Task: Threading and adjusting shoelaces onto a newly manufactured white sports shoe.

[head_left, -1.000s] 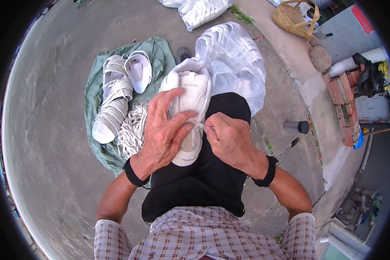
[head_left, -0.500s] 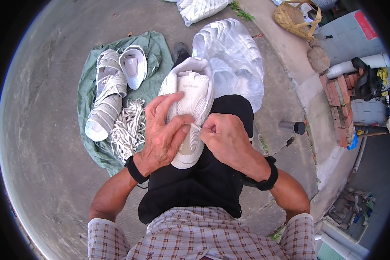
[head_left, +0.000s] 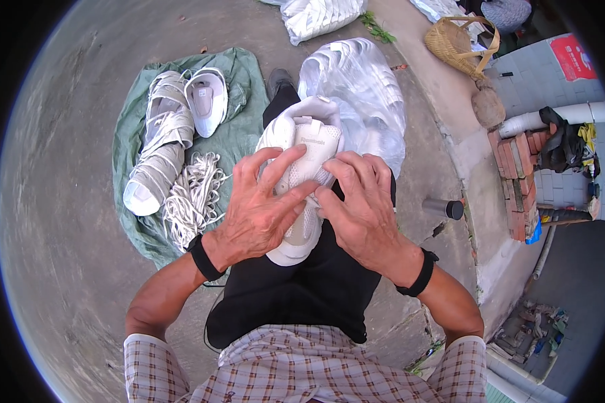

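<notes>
A white sneaker (head_left: 316,161) rests on my lap, toe toward me, its tongue showing between my hands. My left hand (head_left: 257,213) holds its left side, with fingers over the tongue edge and the thumb by the lacing area. On the other side, the curled fingers of my right hand (head_left: 364,216) grip the eyelet edge. Both thumbs and index fingers come close together there, and any lace between them is mostly hidden. To the left, a heap of loose white laces (head_left: 196,198) lies beside a row of nested pale shoes (head_left: 156,144) and a single white shoe (head_left: 207,101).
A green sheet (head_left: 242,80) lies under the laces and shoes. Beyond my knees sits a clear plastic bag (head_left: 356,74) of white shoes, with another bag (head_left: 323,17) farther off. At right are a dark cylinder (head_left: 444,208), stacked bricks (head_left: 517,181) and a wicker basket (head_left: 448,43).
My right hand has gone from a closed pinch beside the shoe to curled fingers on its right eyelet edge. The sneaker has shifted slightly right, and my left fingers reach farther over the tongue.
</notes>
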Tool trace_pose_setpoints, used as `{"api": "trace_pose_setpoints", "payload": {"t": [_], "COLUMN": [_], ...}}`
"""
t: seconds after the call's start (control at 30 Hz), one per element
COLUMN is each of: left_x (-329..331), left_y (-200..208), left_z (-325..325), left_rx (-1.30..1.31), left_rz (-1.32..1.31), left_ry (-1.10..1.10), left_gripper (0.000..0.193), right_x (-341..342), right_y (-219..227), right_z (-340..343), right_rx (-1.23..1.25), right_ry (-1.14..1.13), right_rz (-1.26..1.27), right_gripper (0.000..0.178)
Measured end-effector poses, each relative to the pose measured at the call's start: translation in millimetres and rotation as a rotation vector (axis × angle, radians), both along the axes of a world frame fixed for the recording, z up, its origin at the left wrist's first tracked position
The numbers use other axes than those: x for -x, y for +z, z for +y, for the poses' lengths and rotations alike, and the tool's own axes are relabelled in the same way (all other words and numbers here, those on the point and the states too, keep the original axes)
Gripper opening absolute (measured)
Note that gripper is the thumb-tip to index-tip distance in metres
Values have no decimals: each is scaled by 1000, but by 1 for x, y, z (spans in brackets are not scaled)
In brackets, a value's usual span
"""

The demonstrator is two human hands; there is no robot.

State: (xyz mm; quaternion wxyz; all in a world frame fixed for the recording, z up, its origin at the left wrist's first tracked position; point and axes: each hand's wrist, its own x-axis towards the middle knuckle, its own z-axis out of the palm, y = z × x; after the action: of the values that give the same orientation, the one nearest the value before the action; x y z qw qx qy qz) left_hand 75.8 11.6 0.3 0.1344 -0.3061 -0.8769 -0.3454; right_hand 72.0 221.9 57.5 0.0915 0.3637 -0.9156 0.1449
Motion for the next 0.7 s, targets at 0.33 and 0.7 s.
{"api": "trace_pose_setpoints", "payload": {"t": [0.33,0.7], "left_x": [9,0], "left_y": [-5,-17], "left_z": [-8,-5], "left_rx": [168,133], "left_rz": [106,183], "left_ry": [-5,96], "left_gripper": [27,24], "right_x": [35,33], "right_y": [6,4], "right_z": [6,7], "right_rx": [-102,-24], "right_ry": [356,227], "right_rz": [-48,-250], "right_gripper": [9,8]}}
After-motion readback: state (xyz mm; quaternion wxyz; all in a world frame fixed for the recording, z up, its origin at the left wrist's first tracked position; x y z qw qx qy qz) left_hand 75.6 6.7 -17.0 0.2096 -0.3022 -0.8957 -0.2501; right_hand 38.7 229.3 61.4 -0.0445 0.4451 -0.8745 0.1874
